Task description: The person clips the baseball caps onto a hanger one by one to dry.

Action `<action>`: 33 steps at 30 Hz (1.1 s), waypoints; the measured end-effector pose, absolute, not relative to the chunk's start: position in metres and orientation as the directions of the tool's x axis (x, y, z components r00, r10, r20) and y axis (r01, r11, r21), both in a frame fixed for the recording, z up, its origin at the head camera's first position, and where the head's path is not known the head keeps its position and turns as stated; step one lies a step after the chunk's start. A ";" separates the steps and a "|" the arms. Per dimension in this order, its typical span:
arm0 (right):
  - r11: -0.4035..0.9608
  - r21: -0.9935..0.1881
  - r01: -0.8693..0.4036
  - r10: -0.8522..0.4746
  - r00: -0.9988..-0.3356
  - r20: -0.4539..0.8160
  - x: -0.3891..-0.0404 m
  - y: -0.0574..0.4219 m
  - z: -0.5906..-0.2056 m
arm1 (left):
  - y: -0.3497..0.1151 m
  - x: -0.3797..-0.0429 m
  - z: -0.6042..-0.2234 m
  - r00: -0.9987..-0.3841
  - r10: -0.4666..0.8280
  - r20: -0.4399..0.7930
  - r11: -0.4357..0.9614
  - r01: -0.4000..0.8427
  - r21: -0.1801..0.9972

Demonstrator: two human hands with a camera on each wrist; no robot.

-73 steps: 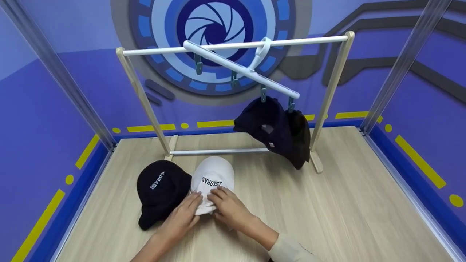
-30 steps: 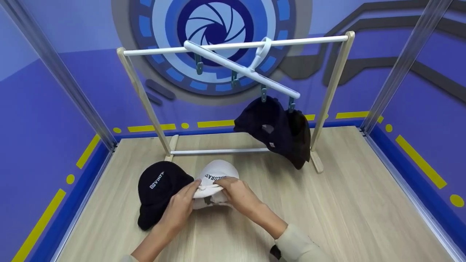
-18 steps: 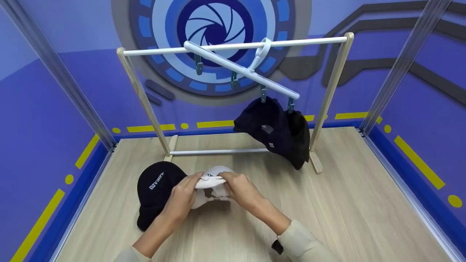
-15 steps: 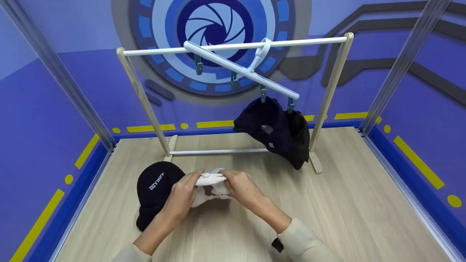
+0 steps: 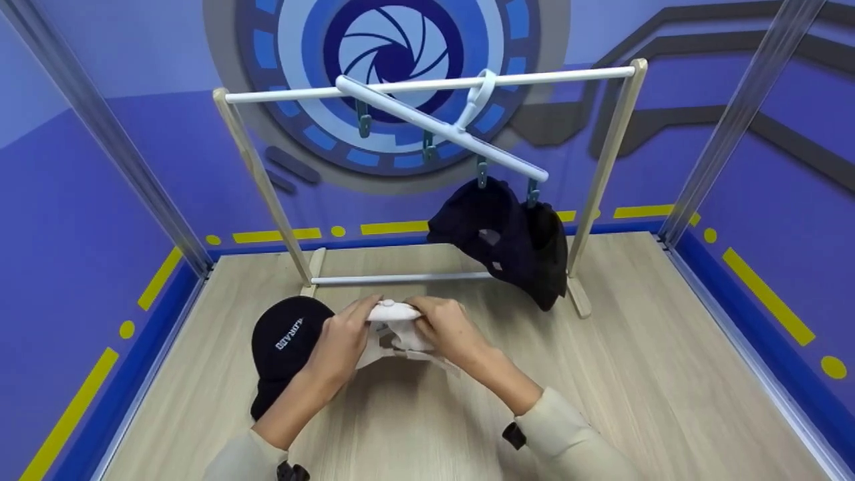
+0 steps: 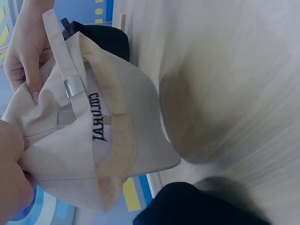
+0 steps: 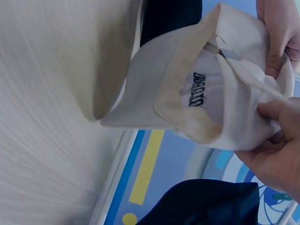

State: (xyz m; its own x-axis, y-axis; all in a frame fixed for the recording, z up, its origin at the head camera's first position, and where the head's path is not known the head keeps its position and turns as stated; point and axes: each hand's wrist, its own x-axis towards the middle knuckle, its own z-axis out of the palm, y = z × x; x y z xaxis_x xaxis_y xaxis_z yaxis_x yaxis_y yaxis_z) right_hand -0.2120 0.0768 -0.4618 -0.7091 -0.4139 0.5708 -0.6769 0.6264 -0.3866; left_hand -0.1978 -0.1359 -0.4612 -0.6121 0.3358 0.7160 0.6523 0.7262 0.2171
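Both hands hold a white baseball cap (image 5: pixel 394 312) by its crown. My left hand (image 5: pixel 342 344) pinches one side and my right hand (image 5: pixel 455 332) the other, thumbs on the near side. The cap's open underside and rear strap with a metal buckle (image 6: pixel 73 86) face the wrist cameras, and dark lettering (image 7: pixel 197 89) shows inside. Its brim (image 6: pixel 145 122) points down, close over the table. Beside my left hand a black cap (image 5: pixel 287 334) with white lettering lies on the table, partly hidden by that hand and forearm.
A rack with a white top rail (image 5: pixel 280 95) stands behind the hands. From it hangs a light-blue hanger (image 5: pixel 401 113), slanted, with several green clips. Two dark caps (image 5: pixel 494 234) hang at its right end; the two left clips (image 5: pixel 364 125) hold nothing. Walls enclose the table.
The white cap lay lettering-up with the hands on it. The hands have gripped its crown, tipped it up and raised it, slightly away and rightward. Black cap and hanger stay put.
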 end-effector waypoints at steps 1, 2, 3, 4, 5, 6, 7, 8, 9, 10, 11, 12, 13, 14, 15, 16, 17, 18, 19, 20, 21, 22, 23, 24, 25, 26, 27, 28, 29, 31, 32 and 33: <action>0.625 -0.382 -0.681 -0.416 -0.705 0.575 -0.213 0.077 -0.461 | -0.135 -0.198 -0.460 -0.614 0.334 0.715 0.727 0.651 0.219; 0.623 -0.379 -0.684 -0.417 -0.700 0.580 -0.213 0.078 -0.459 | -0.133 -0.198 -0.458 -0.617 0.335 0.712 0.728 0.649 0.221; 0.623 -0.379 -0.684 -0.413 -0.699 0.583 -0.214 0.078 -0.458 | -0.132 -0.198 -0.457 -0.621 0.335 0.709 0.726 0.649 0.225; 0.622 -0.383 -0.683 -0.408 -0.700 0.586 -0.214 0.078 -0.457 | -0.132 -0.199 -0.455 -0.624 0.336 0.705 0.725 0.649 0.229; 0.624 -0.384 -0.681 -0.399 -0.700 0.592 -0.214 0.079 -0.456 | -0.131 -0.199 -0.454 -0.627 0.337 0.702 0.725 0.649 0.232; 0.625 -0.382 -0.681 -0.393 -0.697 0.600 -0.215 0.079 -0.455 | -0.131 -0.200 -0.452 -0.630 0.338 0.700 0.724 0.649 0.234; 0.625 -0.381 -0.681 -0.384 -0.693 0.610 -0.215 0.079 -0.453 | -0.131 -0.200 -0.450 -0.634 0.340 0.695 0.724 0.648 0.237; 0.627 -0.375 -0.683 -0.378 -0.687 0.620 -0.215 0.080 -0.452 | -0.131 -0.201 -0.448 -0.638 0.344 0.689 0.725 0.647 0.237; 0.631 -0.367 -0.683 -0.375 -0.683 0.627 -0.216 0.081 -0.450 | -0.131 -0.201 -0.446 -0.641 0.349 0.683 0.726 0.646 0.235; 0.638 -0.351 -0.685 -0.377 -0.676 0.634 -0.217 0.083 -0.448 | -0.131 -0.202 -0.443 -0.644 0.357 0.676 0.729 0.645 0.230; 0.644 -0.332 -0.689 -0.379 -0.665 0.644 -0.218 0.084 -0.445 | -0.131 -0.202 -0.440 -0.650 0.364 0.668 0.732 0.642 0.226; 0.649 -0.311 -0.694 -0.383 -0.652 0.655 -0.219 0.086 -0.442 | -0.131 -0.202 -0.436 -0.655 0.372 0.657 0.734 0.641 0.223; 0.654 -0.291 -0.698 -0.386 -0.639 0.665 -0.220 0.087 -0.439 | -0.131 -0.202 -0.432 -0.662 0.380 0.646 0.736 0.640 0.222; 0.660 -0.270 -0.701 -0.388 -0.626 0.676 -0.222 0.089 -0.435 | -0.131 -0.203 -0.428 -0.665 0.388 0.639 0.736 0.640 0.220; 0.666 -0.252 -0.702 -0.390 -0.615 0.685 -0.223 0.091 -0.432 | -0.130 -0.203 -0.424 -0.667 0.393 0.632 0.734 0.642 0.220; 0.667 -0.239 -0.705 -0.388 -0.603 0.697 -0.224 0.092 -0.428 | -0.129 -0.203 -0.420 -0.670 0.398 0.626 0.730 0.645 0.226; 0.665 -0.234 -0.709 -0.384 -0.594 0.707 -0.226 0.094 -0.425 | -0.128 -0.203 -0.416 -0.672 0.401 0.623 0.725 0.648 0.233; 0.665 -0.234 -0.709 -0.379 -0.590 0.713 -0.227 0.095 -0.422 | -0.127 -0.204 -0.413 -0.671 0.401 0.624 0.717 0.654 0.242; 0.665 -0.240 -0.707 -0.373 -0.593 0.714 -0.228 0.097 -0.419 | -0.125 -0.204 -0.410 -0.669 0.402 0.626 0.709 0.660 0.250; 0.662 -0.255 -0.704 -0.366 -0.601 0.710 -0.228 0.098 -0.417 | -0.124 -0.205 -0.408 -0.668 0.400 0.628 0.700 0.665 0.261; 0.660 -0.270 -0.701 -0.361 -0.611 0.705 -0.229 0.100 -0.414 | -0.122 -0.205 -0.406 -0.667 0.400 0.629 0.690 0.671 0.273; 0.656 -0.287 -0.698 -0.356 -0.621 0.698 -0.229 0.101 -0.412 | -0.120 -0.205 -0.404 -0.667 0.397 0.630 0.681 0.674 0.286; 0.654 -0.303 -0.693 -0.351 -0.633 0.690 -0.229 0.102 -0.410 | -0.118 -0.206 -0.402 -0.669 0.393 0.631 0.674 0.676 0.297; 0.653 -0.314 -0.689 -0.350 -0.642 0.682 -0.230 0.103 -0.409 | -0.117 -0.206 -0.400 -0.671 0.388 0.632 0.667 0.677 0.310; 0.649 -0.324 -0.688 -0.352 -0.649 0.674 -0.230 0.103 -0.407 | -0.115 -0.206 -0.399 -0.675 0.382 0.631 0.663 0.676 0.322; 0.644 -0.333 -0.689 -0.356 -0.655 0.666 -0.230 0.104 -0.406 | -0.113 -0.207 -0.398 -0.679 0.377 0.631 0.659 0.675 0.332; 0.639 -0.339 -0.690 -0.362 -0.659 0.659 -0.230 0.104 -0.405 | -0.112 -0.207 -0.396 -0.682 0.372 0.630 0.655 0.673 0.342; 0.632 -0.348 -0.693 -0.369 -0.663 0.651 -0.230 0.105 -0.403 | -0.110 -0.207 -0.395 -0.685 0.366 0.630 0.653 0.671 0.351; 0.626 -0.354 -0.695 -0.375 -0.666 0.644 -0.230 0.105 -0.402 | -0.108 -0.208 -0.394 -0.686 0.363 0.631 0.649 0.672 0.357; 0.613 -0.369 -0.699 -0.383 -0.671 0.635 -0.231 0.105 -0.399 | -0.104 -0.210 -0.390 -0.688 0.358 0.631 0.639 0.673 0.372; 0.610 -0.377 -0.697 -0.381 -0.675 0.632 -0.231 0.106 -0.397 | -0.103 -0.212 -0.388 -0.689 0.356 0.631 0.633 0.675 0.380; 0.606 -0.387 -0.695 -0.378 -0.680 0.628 -0.231 0.106 -0.395 | -0.101 -0.213 -0.386 -0.691 0.353 0.631 0.625 0.676 0.390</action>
